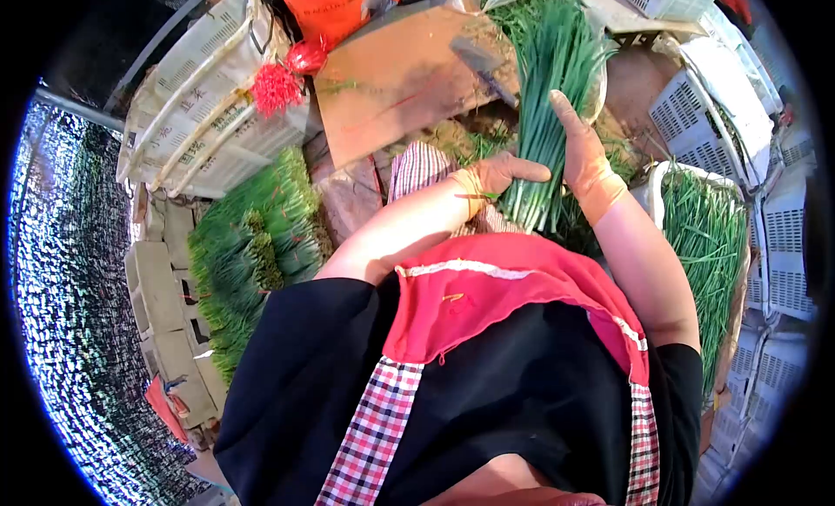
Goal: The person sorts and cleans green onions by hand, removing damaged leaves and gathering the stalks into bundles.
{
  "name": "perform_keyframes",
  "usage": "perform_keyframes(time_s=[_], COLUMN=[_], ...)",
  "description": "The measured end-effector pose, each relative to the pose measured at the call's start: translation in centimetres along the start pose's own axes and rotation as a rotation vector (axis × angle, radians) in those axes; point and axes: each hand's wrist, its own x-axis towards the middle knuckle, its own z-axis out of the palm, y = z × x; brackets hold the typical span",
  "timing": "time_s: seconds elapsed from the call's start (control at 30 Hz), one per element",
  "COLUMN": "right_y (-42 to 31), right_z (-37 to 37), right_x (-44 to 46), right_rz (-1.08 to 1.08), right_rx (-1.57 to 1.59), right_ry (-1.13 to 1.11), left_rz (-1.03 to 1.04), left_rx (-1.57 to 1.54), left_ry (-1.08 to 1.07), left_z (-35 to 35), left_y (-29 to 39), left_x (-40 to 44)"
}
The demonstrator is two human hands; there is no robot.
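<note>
Long green stalks with pale lower ends form a loose bunch (pixel 550 114) at the upper centre, between my two gloved hands. My left hand (pixel 584 154) lies along the right side of the bunch, its fingers partly hidden and one digit pointing up. Low on the bunch, my right hand (pixel 506 175) has its thumb across the pale ends, the other fingers hidden behind the stalks. A knife (pixel 484 69) with a broad blade lies on the brown board (pixel 396 93) left of the bunch. Striped cloth (pixel 419 169) shows beside my right wrist.
Tied green bundles (pixel 257 245) stand at the left. Red ties (pixel 277 88) hang by a white crate (pixel 204 88). An orange bag (pixel 329 10) is at the top. More green stalks (pixel 703 245) fill a container at the right, beside stacked white crates (pixel 787 236).
</note>
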Motion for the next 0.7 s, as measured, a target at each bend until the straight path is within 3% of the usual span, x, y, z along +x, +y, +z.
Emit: perform_keyframes(time_s=[0.07,0.1,0.13,0.2,0.27,0.3,0.37,0.47,0.53,0.6,0.63,0.67,0.7], right_y=[2.3,3.1,4.1,5.8,6.6,5.8,2.5,2.2,2.5,3.3,3.5,3.8,3.8], right_z=[-1.6,-2.0,-2.9,-3.1,-3.2,-3.6,-1.9,-0.3,-1.2,-2.2,-2.6,-2.7,-2.8], right_x=[-1.7,-3.2,-4.6,-7.1,-7.5,-7.1,-6.8,-6.3,-6.2,-6.3,-6.6,-7.1,-7.7], right_rz=[-0.049,0.003,0.013,-0.014,0.148,0.128,0.138,0.074,0.023,-0.016,-0.055,-0.092,-0.023], right_rx=[-0.165,-0.198,-0.268,-0.294,-0.022,-0.027,-0.197,-0.229,-0.192,-0.151,-0.034,0.084,0.208], right_ry=[-0.100,-0.190,-0.148,-0.108,0.076,0.078,-0.205,-0.037,-0.044,-0.055,-0.079,-0.102,-0.104], left_rz=[-0.135,-0.073,-0.144,-0.047,-0.017,-0.017,0.010,0.276,0.228,0.326,0.468,0.462,0.392], left_rx=[-0.182,-0.140,-0.137,-0.008,0.114,0.187,0.433,0.969,0.972,0.755,0.610,0.612,0.404], left_ry=[0.022,0.077,0.055,0.079,0.088,0.103,0.219,0.352,0.387,0.301,0.263,0.263,0.187], left_z=[-0.5,-0.6,-0.2,0.4,-0.2,-0.5,-0.1,1.8,2.6,2.6,2.4,2.1,1.7], left_y=[-0.8,-1.8,-1.8,-2.7,-3.1,-3.0,-2.5,-2.4,-1.8,-1.1,-1.7,-1.9,-2.1], left_x=[-2.2,-2.8,-3.8,-4.1,-3.6,-3.0,-1.7,1.0,1.0,-0.2,-0.2,-0.2,-0.3])
